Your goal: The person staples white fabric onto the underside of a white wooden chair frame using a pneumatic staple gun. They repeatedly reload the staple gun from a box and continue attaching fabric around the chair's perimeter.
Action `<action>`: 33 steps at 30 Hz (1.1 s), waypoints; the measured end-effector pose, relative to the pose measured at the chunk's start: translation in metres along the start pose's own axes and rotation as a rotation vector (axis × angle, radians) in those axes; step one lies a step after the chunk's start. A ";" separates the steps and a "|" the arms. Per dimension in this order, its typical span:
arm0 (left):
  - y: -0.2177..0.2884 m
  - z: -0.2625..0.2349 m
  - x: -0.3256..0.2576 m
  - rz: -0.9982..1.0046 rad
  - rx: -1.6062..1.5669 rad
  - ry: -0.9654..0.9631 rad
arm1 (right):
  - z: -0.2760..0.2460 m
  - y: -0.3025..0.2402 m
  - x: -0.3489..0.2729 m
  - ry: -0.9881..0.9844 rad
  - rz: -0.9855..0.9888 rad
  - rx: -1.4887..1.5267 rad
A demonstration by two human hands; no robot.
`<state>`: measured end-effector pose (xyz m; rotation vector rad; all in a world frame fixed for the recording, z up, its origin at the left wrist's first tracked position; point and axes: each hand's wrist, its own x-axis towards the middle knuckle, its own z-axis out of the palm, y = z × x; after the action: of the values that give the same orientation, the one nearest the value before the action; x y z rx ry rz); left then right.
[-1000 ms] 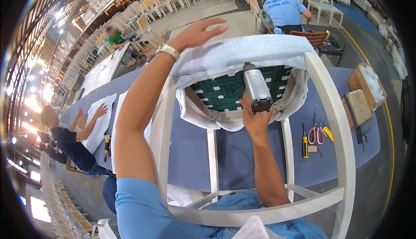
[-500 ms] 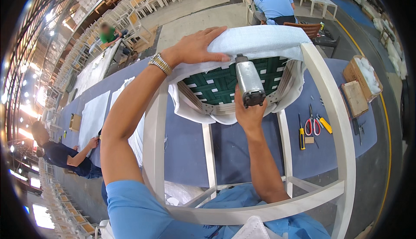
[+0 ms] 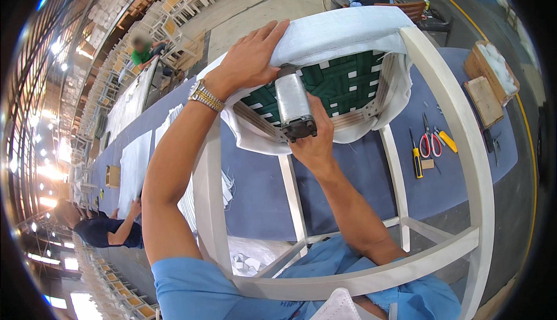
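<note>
Carton (image 3: 480, 64) at the right end of the tabletop (image 3: 261, 175) has its top open and is filled with white, fluffy wads. Just beside it lies a smaller box (image 3: 483, 101), brown and flat; what it holds cannot be seen. Toward the far left stands another box (image 3: 112, 175), also brown, its contents too small to make out. Below the tabletop's near edge, clear plastic (image 3: 264, 249) bunches around white scraps (image 3: 243, 266).

The chair (image 3: 477, 146) is in front of the person, white-framed and tilted, with the underside of its seat facing the camera: green webbing (image 3: 342, 79) within a rim wrapped in white cloth (image 3: 342, 27). The right hand (image 3: 313, 140) has its fingers closed around a silver tool (image 3: 293, 100), whose nose is at the seat's rim. The left hand (image 3: 246, 56) lies over the cloth, fingers extended rather than clenched, thumb just beside that nose. Farther right, a screwdriver (image 3: 418, 163), scissors (image 3: 430, 144) and a yellow cutter (image 3: 448, 141) lie loose, near the smaller box.
</note>
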<state>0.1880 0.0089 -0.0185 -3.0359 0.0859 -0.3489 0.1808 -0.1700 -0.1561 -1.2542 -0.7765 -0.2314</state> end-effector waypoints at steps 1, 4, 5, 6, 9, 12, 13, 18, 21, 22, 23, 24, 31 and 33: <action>0.001 0.000 0.000 -0.004 0.007 0.001 | 0.000 -0.001 0.000 -0.001 0.006 -0.005; 0.003 -0.002 0.001 0.008 0.029 -0.015 | -0.001 -0.001 0.000 -0.051 0.061 -0.025; 0.003 -0.001 0.000 0.015 0.022 -0.014 | -0.001 -0.001 0.000 -0.079 0.085 -0.031; 0.004 0.000 0.000 0.022 0.015 -0.012 | -0.001 0.000 -0.001 -0.082 0.069 -0.028; 0.005 -0.004 -0.007 0.047 0.053 -0.007 | 0.001 0.004 -0.001 -0.097 0.025 -0.002; 0.013 -0.003 -0.011 0.083 0.091 -0.031 | -0.004 0.005 0.003 -0.106 0.030 -0.004; 0.016 -0.006 -0.015 0.085 0.110 -0.046 | -0.005 0.002 0.005 -0.113 0.039 0.001; 0.027 -0.024 -0.039 0.102 -0.141 -0.042 | -0.032 -0.003 -0.001 -0.054 -0.031 -0.014; 0.037 -0.036 -0.050 -0.023 -0.395 -0.012 | -0.062 0.010 -0.030 -0.036 0.014 0.062; 0.046 -0.042 -0.053 -0.021 -0.386 0.022 | -0.078 0.019 -0.046 -0.068 0.082 0.064; 0.057 -0.047 -0.056 -0.023 -0.376 0.053 | -0.093 0.019 -0.060 -0.073 0.198 0.123; 0.068 -0.055 -0.060 -0.024 -0.364 0.084 | -0.109 0.017 -0.071 -0.132 0.317 0.079; 0.182 -0.098 -0.099 0.071 -0.244 -0.016 | -0.220 0.004 -0.170 -0.349 0.755 -0.095; 0.215 -0.109 -0.102 0.138 -0.199 -0.075 | -0.243 0.022 -0.216 -0.392 0.642 -0.028</action>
<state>0.0543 -0.2069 0.0448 -3.2105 0.3430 -0.2275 0.1325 -0.4385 -0.3352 -1.5313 -0.6587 0.5390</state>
